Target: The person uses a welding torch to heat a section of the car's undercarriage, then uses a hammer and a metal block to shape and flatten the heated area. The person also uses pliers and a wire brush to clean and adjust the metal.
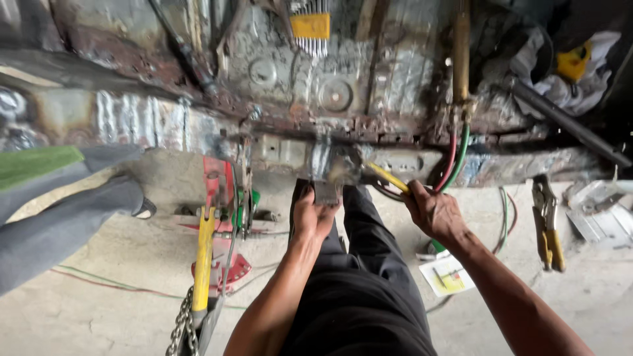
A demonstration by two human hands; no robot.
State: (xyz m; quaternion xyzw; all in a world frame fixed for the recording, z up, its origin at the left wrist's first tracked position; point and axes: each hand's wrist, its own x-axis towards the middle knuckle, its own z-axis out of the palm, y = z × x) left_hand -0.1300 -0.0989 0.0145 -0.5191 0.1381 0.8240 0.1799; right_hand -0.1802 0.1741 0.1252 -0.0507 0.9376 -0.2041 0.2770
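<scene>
My left hand (314, 216) grips a small dark metal piece (326, 192) and presses it against the lower edge of a rusty, ground-down sheet-metal car floor panel (310, 92). My right hand (432, 209) is closed around a yellow-handled tool (388, 177) whose tip points left at the same spot. Red and green hoses (455, 158) run down beside my right hand from a brass torch (460, 53) lying on the panel. My legs in black trousers (369, 283) stretch out below.
Yellow-handled locking pliers (548, 224) and metal scraps (603, 214) lie on the concrete at right. A red and yellow jack-like tool with a chain (206, 264) stands at left. Another person's grey-trousered leg (59, 217) reaches in from the left. A paper packet (447, 275) lies near my right arm.
</scene>
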